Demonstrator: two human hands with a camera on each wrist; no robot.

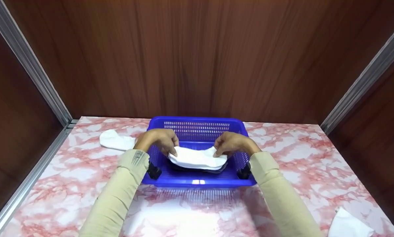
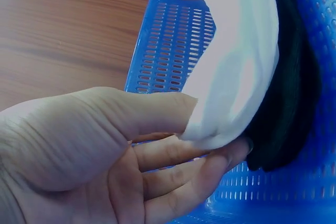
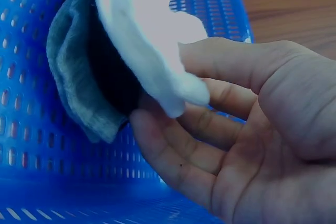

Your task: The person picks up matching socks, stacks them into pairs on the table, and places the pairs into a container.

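A white sock (image 1: pixel 197 158) stretches sideways between my two hands, inside the blue basket (image 1: pixel 197 183). My left hand (image 1: pixel 164 141) pinches its left end between thumb and fingers. At the other end, my right hand (image 1: pixel 232 143) pinches the sock the same way. Beneath the white sock lies dark folded fabric (image 2: pixel 291 93), largely covered in the head view. The right wrist view shows a greyish folded layer (image 3: pixel 79 77) beside the dark one, close to my right fingertips.
Another white sock (image 1: pixel 116 141) lies on the marbled table (image 1: pixel 85 177) left of the basket. A white cloth piece (image 1: pixel 350 224) lies at the front right. Black clips (image 1: pixel 244 171) sit at the basket's sides. A wooden panel (image 1: pixel 197 59) stands behind.
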